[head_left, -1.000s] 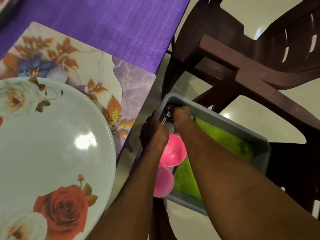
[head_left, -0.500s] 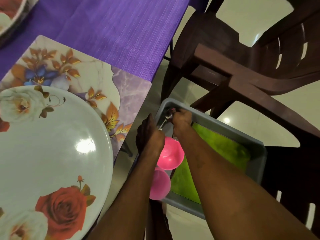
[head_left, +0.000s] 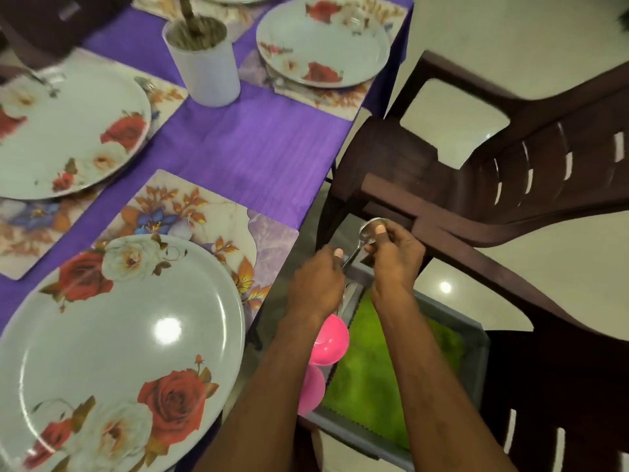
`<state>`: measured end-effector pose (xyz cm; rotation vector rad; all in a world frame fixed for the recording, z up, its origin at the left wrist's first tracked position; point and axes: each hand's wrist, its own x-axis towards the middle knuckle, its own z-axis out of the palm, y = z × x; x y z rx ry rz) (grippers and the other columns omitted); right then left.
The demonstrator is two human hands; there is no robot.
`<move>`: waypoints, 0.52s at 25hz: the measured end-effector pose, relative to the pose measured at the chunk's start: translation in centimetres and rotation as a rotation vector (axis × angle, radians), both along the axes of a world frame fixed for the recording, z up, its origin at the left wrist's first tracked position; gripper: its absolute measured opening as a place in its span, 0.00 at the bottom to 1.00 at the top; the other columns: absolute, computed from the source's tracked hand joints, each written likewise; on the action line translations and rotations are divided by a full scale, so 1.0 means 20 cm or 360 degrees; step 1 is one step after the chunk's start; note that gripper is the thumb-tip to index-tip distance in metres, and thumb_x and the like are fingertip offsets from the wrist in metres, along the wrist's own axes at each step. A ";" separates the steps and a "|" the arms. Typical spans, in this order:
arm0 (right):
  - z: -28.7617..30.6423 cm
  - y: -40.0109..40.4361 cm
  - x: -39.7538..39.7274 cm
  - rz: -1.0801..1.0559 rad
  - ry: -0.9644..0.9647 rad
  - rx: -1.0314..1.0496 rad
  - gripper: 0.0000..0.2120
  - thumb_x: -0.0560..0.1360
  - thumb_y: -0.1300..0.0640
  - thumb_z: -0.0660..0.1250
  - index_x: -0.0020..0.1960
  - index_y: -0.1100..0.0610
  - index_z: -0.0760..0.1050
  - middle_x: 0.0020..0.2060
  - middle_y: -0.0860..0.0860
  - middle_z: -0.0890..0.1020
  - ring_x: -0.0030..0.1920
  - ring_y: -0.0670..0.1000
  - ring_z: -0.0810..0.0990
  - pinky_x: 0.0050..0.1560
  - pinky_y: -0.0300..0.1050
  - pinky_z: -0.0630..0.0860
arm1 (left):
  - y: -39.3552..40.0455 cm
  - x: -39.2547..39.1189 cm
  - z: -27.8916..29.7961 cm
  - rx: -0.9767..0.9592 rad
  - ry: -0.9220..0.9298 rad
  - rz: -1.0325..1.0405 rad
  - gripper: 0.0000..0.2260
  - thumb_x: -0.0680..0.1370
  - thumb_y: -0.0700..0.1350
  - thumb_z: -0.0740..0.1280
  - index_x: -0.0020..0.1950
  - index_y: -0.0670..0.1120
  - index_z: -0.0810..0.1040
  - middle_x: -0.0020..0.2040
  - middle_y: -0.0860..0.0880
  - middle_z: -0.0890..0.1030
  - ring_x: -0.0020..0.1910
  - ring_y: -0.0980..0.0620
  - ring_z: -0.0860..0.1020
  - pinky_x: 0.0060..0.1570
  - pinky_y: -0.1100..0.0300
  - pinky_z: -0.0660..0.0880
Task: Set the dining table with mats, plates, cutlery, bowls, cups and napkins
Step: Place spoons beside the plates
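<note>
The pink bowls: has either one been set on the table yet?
No. Both pink bowls lie in the grey tub beside the green cloth, below the table edge, while both hands hold a spoon.

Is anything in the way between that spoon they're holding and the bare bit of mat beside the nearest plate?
Nothing visible. Both hands, left and right, hold the spoon above the grey tub. The mat lies just left, its strip beside the plate bare.
</note>
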<state>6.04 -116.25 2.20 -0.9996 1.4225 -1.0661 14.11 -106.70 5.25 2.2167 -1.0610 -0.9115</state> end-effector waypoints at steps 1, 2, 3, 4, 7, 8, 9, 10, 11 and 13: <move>0.12 0.01 0.00 0.0021 -0.0006 -0.0035 0.08 0.79 0.63 0.67 0.51 0.58 0.85 0.43 0.55 0.86 0.37 0.46 0.80 0.35 0.38 0.77 | 0.00 0.00 0.09 -0.0068 0.0195 -0.0006 0.15 0.87 0.51 0.53 0.60 0.48 0.77 0.56 0.46 0.83 0.56 0.43 0.81 0.53 0.48 0.77; 0.23 0.03 0.01 0.0047 0.0002 -0.0047 0.08 0.79 0.62 0.68 0.52 0.56 0.86 0.42 0.53 0.86 0.36 0.46 0.80 0.34 0.37 0.76 | 0.00 -0.01 0.19 -0.0172 0.0437 0.0017 0.15 0.87 0.51 0.54 0.57 0.46 0.78 0.52 0.46 0.84 0.51 0.44 0.82 0.51 0.46 0.79; 0.33 0.06 0.02 0.0090 0.0000 -0.0054 0.08 0.79 0.60 0.68 0.52 0.53 0.86 0.41 0.51 0.86 0.35 0.47 0.80 0.33 0.39 0.75 | 0.03 -0.03 0.28 -0.0266 0.0629 0.0064 0.14 0.87 0.50 0.55 0.55 0.46 0.79 0.48 0.45 0.85 0.46 0.45 0.84 0.48 0.46 0.82; 0.41 0.10 0.04 0.0143 -0.0003 -0.0043 0.08 0.79 0.58 0.69 0.51 0.49 0.86 0.39 0.49 0.85 0.34 0.49 0.79 0.33 0.41 0.74 | 0.06 -0.04 0.34 -0.0350 0.0738 0.0109 0.13 0.87 0.48 0.57 0.53 0.46 0.79 0.45 0.45 0.85 0.42 0.47 0.84 0.43 0.49 0.83; 0.60 0.23 0.10 0.0268 0.0079 -0.0128 0.10 0.78 0.58 0.70 0.45 0.45 0.85 0.35 0.44 0.84 0.34 0.48 0.79 0.36 0.44 0.77 | 0.17 -0.04 0.47 -0.0404 0.0735 0.0371 0.11 0.85 0.46 0.61 0.47 0.47 0.80 0.38 0.47 0.83 0.35 0.49 0.81 0.36 0.53 0.80; 0.65 0.27 0.12 0.0312 0.0142 -0.0182 0.10 0.78 0.59 0.70 0.46 0.46 0.86 0.35 0.43 0.84 0.36 0.46 0.81 0.39 0.43 0.79 | 0.20 -0.04 0.51 -0.0404 0.0816 0.0517 0.11 0.84 0.45 0.63 0.45 0.47 0.81 0.35 0.48 0.82 0.35 0.48 0.80 0.35 0.54 0.79; 0.72 0.33 0.14 0.0387 0.0192 -0.0231 0.09 0.78 0.60 0.70 0.48 0.49 0.86 0.36 0.41 0.84 0.37 0.43 0.83 0.43 0.42 0.79 | 0.26 -0.04 0.60 -0.0450 0.0951 0.0711 0.11 0.83 0.43 0.65 0.42 0.46 0.82 0.33 0.48 0.82 0.34 0.47 0.79 0.36 0.55 0.78; 0.79 0.41 0.16 0.0466 0.0239 -0.0259 0.08 0.78 0.60 0.70 0.49 0.51 0.86 0.36 0.39 0.84 0.39 0.40 0.83 0.44 0.39 0.79 | 0.33 -0.03 0.68 -0.0483 0.1075 0.0906 0.10 0.82 0.40 0.67 0.41 0.43 0.83 0.33 0.45 0.82 0.35 0.45 0.80 0.37 0.55 0.79; 0.82 0.49 0.19 0.0524 0.0282 -0.0290 0.07 0.77 0.60 0.70 0.49 0.52 0.86 0.36 0.39 0.84 0.39 0.38 0.82 0.45 0.39 0.80 | 0.41 -0.03 0.74 -0.0507 0.1170 0.1054 0.09 0.80 0.38 0.68 0.41 0.40 0.84 0.35 0.42 0.83 0.36 0.44 0.81 0.38 0.55 0.81; 0.84 0.58 0.27 0.0575 0.0316 -0.0307 0.07 0.76 0.57 0.69 0.47 0.51 0.85 0.37 0.42 0.85 0.41 0.41 0.83 0.47 0.46 0.81 | 0.52 0.01 0.80 -0.0502 0.1199 0.1206 0.08 0.79 0.37 0.68 0.44 0.40 0.86 0.40 0.39 0.86 0.40 0.42 0.85 0.42 0.52 0.84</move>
